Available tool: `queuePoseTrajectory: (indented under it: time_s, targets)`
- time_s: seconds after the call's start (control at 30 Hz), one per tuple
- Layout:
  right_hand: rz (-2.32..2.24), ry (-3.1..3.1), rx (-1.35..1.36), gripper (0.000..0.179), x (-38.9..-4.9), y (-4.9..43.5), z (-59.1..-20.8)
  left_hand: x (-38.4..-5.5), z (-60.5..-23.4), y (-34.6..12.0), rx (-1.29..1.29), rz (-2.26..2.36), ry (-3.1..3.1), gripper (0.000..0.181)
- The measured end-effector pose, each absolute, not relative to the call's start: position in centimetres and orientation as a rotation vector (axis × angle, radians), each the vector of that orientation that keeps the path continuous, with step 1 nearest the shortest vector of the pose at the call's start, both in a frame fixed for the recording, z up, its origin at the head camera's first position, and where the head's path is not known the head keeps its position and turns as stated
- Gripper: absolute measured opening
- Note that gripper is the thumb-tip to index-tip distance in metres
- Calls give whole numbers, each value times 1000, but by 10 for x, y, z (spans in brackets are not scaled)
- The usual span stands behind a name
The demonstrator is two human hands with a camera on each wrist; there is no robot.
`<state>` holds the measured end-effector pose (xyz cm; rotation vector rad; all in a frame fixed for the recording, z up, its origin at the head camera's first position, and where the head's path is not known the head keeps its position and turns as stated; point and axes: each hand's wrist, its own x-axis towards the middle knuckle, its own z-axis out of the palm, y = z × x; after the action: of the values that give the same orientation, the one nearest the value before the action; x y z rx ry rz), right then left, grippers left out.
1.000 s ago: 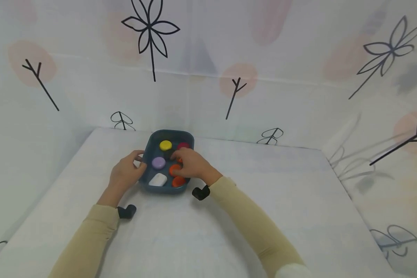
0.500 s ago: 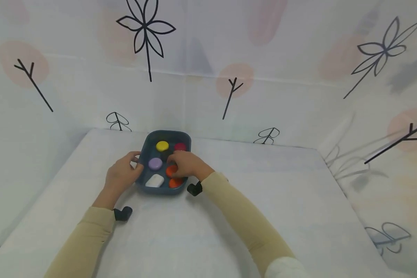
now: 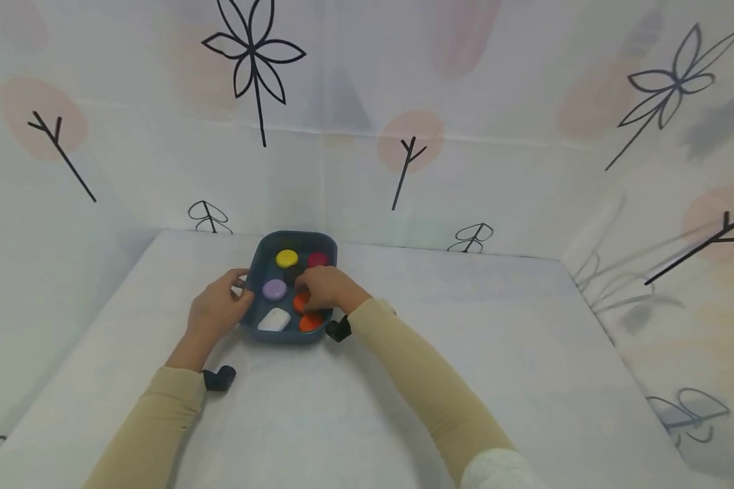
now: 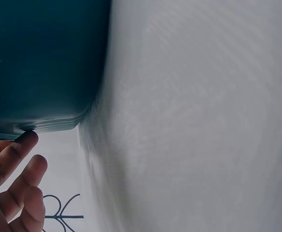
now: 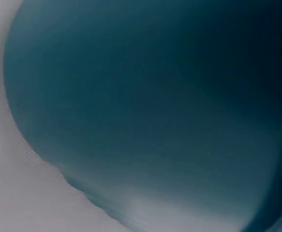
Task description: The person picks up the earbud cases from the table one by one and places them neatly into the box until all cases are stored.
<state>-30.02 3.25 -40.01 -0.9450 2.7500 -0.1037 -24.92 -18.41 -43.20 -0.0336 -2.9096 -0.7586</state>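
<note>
In the head view a dark teal tray [image 3: 290, 337] sits toward the far side of the table. My left hand [image 3: 219, 305] holds its left side, thumb over the rim; in the left wrist view, one fingertip [image 4: 30, 137] touches the tray's outside while the other fingers are bent clear of it. My right hand [image 3: 330, 288] reaches inside over the right edge, its thumb and fingers bent around an orange disc [image 3: 302, 301]. Around it lie a second orange disc [image 3: 310, 322], a lilac disc [image 3: 274, 290], a white piece [image 3: 274, 320], a yellow disc [image 3: 287, 258], a dark piece [image 3: 292, 274] and a crimson disc [image 3: 317, 259].
A white cloth [image 3: 465, 380] covers the table, with a patterned curtain [image 3: 355, 183] rising behind it. Dark wrist cameras [image 3: 219, 379] sit at both cuffs. The tray's wall fills most of the right wrist view.
The head view has shifted slightly, so the tray and both hands appear a little farther left than a second ago. The right fingers have drawn in closer around the orange disc.
</note>
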Motion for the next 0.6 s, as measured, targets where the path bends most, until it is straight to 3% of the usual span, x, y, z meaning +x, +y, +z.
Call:
queuePoseTrajectory:
  time_s: [0.6]
  targets:
    - [8, 2809, -996, 43, -303, 30, -409, -250, -434, -183, -28, -764, -2924, 49]
